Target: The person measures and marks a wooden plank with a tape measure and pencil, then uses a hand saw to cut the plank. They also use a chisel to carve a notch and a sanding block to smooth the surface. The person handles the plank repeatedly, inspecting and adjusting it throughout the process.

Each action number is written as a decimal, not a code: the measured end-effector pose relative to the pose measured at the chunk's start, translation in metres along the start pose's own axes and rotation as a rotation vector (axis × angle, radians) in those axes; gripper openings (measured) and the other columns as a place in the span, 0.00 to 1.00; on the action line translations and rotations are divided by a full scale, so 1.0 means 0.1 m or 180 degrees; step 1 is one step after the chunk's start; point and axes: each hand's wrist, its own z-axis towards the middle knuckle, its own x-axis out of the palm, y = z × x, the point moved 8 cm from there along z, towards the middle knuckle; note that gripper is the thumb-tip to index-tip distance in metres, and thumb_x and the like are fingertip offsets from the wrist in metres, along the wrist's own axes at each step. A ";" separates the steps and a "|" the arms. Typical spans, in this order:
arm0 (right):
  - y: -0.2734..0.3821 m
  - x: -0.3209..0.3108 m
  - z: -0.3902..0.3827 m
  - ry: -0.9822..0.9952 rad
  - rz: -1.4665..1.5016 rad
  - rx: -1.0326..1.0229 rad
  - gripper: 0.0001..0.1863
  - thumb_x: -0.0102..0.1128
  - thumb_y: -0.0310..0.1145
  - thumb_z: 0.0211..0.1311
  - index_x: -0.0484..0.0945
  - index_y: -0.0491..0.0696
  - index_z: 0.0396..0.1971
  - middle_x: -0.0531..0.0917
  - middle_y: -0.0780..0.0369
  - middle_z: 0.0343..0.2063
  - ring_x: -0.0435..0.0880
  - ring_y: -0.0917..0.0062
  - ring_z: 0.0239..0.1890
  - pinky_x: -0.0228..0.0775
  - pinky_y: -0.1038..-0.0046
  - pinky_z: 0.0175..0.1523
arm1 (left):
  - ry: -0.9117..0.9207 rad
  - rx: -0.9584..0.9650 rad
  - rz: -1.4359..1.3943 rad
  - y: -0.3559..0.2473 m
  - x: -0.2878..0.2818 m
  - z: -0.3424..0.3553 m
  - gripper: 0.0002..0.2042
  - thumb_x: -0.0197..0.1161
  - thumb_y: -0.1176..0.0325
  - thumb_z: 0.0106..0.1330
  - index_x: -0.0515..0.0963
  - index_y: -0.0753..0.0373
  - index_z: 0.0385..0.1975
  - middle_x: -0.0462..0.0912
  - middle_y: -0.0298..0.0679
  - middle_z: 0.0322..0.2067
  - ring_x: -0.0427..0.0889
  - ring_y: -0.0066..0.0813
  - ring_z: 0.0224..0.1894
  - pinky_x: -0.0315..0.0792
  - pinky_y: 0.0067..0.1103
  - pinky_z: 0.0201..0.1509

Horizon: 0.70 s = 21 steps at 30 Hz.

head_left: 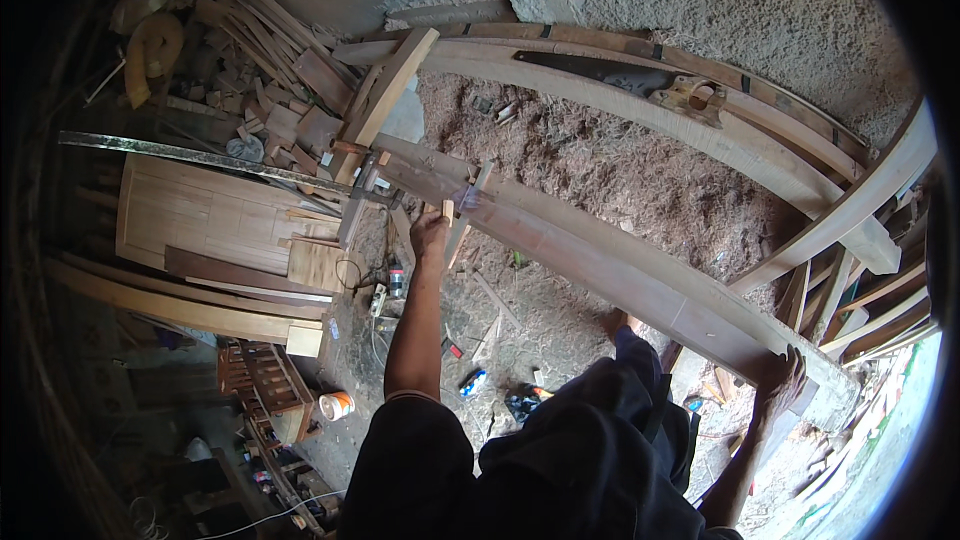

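Observation:
A long wooden plank (590, 258) runs slantwise in front of me, from the upper left to the lower right. My left hand (430, 232) is closed around a short piece of pale wood (447, 210) beside the plank's far-left part. A thin wooden strip (470, 215) crosses the plank close to that hand. At the plank's near-right end lies my right hand (782, 376), fingers stretched out over its surface. A long metal bar clamp (210, 155) reaches from the left toward the plank's far end, beside an upright timber (390, 90).
Behind the plank, a handsaw (590, 70) rests on long timbers (700, 125) by the rough wall. Wood shavings (560, 140) cover the floor. Offcuts (285, 125) pile up at the far left, above a panel (210, 210). A white-and-orange bucket (337, 405) stands at lower left.

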 end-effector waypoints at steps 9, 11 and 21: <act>0.67 0.26 0.41 0.0220 0.0411 0.0185 0.18 0.50 0.40 0.69 0.79 0.58 0.56 0.85 0.64 0.50 0.83 0.67 0.51 0.67 0.65 0.57 | 0.0474 0.0527 0.1172 -0.16 0.22 0.56 0.12 0.73 0.70 0.58 0.84 0.68 0.38 0.86 0.36 0.31 0.81 0.21 0.34 0.75 0.20 0.41; 0.63 0.27 0.39 0.0269 0.0352 0.0256 0.19 0.49 0.39 0.68 0.79 0.59 0.56 0.84 0.63 0.50 0.83 0.67 0.51 0.68 0.64 0.55 | 0.0590 0.0259 0.1056 -0.10 0.28 0.59 0.12 0.73 0.69 0.57 0.85 0.68 0.38 0.86 0.36 0.31 0.81 0.22 0.34 0.75 0.21 0.41; 0.58 0.32 0.39 0.0152 0.0422 0.0259 0.21 0.49 0.39 0.66 0.79 0.57 0.57 0.83 0.62 0.48 0.83 0.68 0.48 0.70 0.62 0.54 | 0.0922 0.0160 0.1148 -0.14 0.39 0.60 0.13 0.74 0.65 0.52 0.87 0.65 0.35 0.89 0.43 0.32 0.86 0.31 0.35 0.78 0.26 0.43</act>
